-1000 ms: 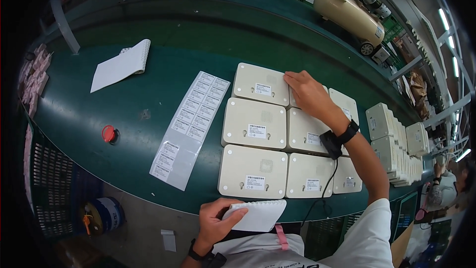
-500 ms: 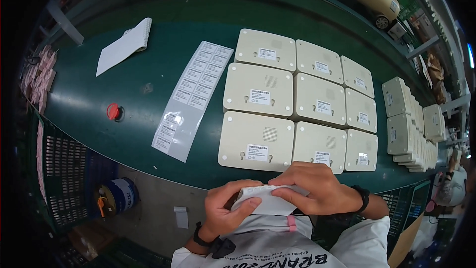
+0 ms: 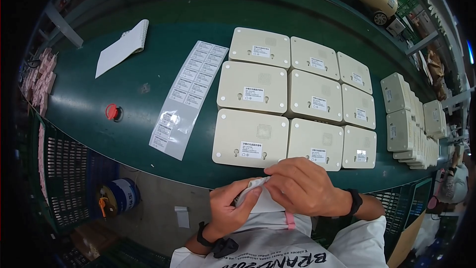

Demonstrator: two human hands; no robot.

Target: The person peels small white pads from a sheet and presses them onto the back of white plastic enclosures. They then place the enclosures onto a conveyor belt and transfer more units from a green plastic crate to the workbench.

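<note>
My left hand is closed around a curled white sheet, thumb on top, just off the table's near edge. Small bumps showed along the sheet's folded rim a moment ago; my fingers now cover much of it. Bent over the sheet's right side is my right hand, its fingertips drawn together by the fold; what they pinch, if anything, is hidden. Beyond my hands lie cream plastic boxes in three rows, backs up, each with a printed white label. Round white pads sit at corners of several.
Left of the boxes lies a partly used label sheet. A red ring-shaped cap and another folded white sheet rest farther left on the green table. More boxes are stacked at right. A blue drum stands below.
My right hand's fingers have shifted up along the sheet's folded edge and gathered there. My left hand keeps its hold, the sheet tilting more. The view has moved slightly.
</note>
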